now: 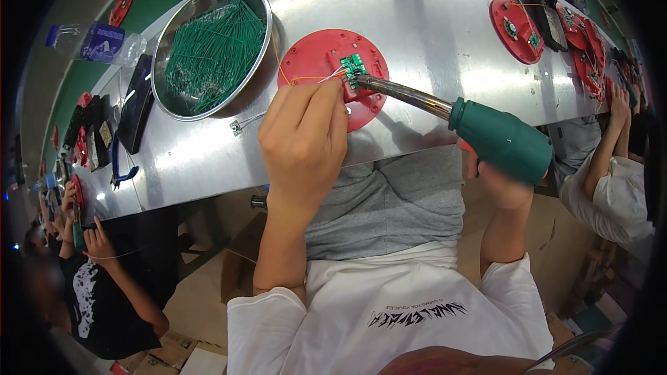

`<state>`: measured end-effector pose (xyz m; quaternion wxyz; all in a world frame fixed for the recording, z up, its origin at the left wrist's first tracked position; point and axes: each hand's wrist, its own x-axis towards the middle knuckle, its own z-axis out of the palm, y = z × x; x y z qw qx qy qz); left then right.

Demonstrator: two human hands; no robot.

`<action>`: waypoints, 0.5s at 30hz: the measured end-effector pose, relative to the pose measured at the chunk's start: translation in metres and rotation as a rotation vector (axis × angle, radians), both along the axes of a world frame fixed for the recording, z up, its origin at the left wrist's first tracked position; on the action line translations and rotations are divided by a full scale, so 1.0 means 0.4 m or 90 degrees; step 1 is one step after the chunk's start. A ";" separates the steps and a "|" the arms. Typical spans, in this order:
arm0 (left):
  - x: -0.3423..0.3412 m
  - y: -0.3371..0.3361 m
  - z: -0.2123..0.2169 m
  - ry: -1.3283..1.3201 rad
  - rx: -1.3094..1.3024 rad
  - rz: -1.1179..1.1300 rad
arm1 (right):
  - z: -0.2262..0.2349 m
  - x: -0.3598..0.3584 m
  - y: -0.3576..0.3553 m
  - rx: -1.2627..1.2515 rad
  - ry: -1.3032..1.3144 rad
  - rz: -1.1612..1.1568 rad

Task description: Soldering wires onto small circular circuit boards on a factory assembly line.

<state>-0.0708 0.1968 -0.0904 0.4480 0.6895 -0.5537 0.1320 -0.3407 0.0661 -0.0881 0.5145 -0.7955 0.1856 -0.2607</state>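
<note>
Work at the near edge of the bench [445, 28], as I view it from my remote station. The green circuit board [353, 66] sits on the red disc [306, 52], which lies just inside the near edge. I judge the board light, stiff and fragile, best taken by its edges; the disc, probably rigid plastic, by its rim. The thin white wires [332, 76] look soft and easily bent, best pinched close to their ends. My left hand [302, 135] is closed, its fingertips pinching these wires beside the board. My right hand [506, 187], partly blurred, grips the soldering iron [500, 139] by its thick green handle, the only safe hold, since the metal barrel is presumably hot. The iron's long axis slants from the near edge leftward and slightly toward the far edge, its tip at the board. The round disc has no long axis. Farther left, toward the far edge, stands a metal bowl [268, 24] of green wires [215, 48].
</note>
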 end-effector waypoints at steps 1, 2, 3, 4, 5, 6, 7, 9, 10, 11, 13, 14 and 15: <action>0.000 -0.001 0.000 -0.002 0.005 0.002 | -0.008 -0.007 -0.003 0.000 -0.001 0.001; 0.000 -0.002 0.000 -0.003 0.009 0.004 | -0.014 -0.016 -0.005 -0.028 0.037 -0.007; -0.001 -0.002 0.001 -0.004 0.009 0.005 | -0.012 -0.016 -0.004 -0.055 0.077 -0.015; -0.001 -0.002 0.001 0.000 0.011 0.001 | -0.009 -0.009 0.001 -0.055 0.076 -0.013; 0.000 -0.002 0.002 0.005 0.013 -0.004 | -0.002 0.004 0.009 0.009 0.031 -0.026; 0.001 -0.003 -0.001 0.003 0.014 -0.004 | 0.004 0.011 0.014 0.073 -0.013 -0.040; 0.003 -0.005 -0.006 0.001 0.002 -0.012 | 0.003 0.011 0.013 0.073 -0.015 -0.040; 0.004 -0.005 -0.008 -0.002 -0.011 -0.021 | 0.003 0.012 0.006 0.095 -0.045 -0.024; 0.003 -0.005 -0.006 0.002 -0.009 -0.021 | 0.007 0.016 0.006 0.095 -0.046 -0.025; 0.003 -0.006 -0.006 0.005 -0.008 -0.022 | 0.015 0.024 0.008 0.145 -0.060 -0.028; 0.005 -0.008 -0.006 0.007 -0.011 -0.023 | 0.028 0.034 0.007 0.194 -0.073 -0.029; 0.006 -0.008 -0.007 0.008 -0.014 -0.025 | 0.033 0.037 0.005 0.203 -0.072 -0.032; 0.006 -0.008 -0.005 0.008 -0.014 -0.025 | 0.035 0.038 0.003 0.213 -0.072 -0.035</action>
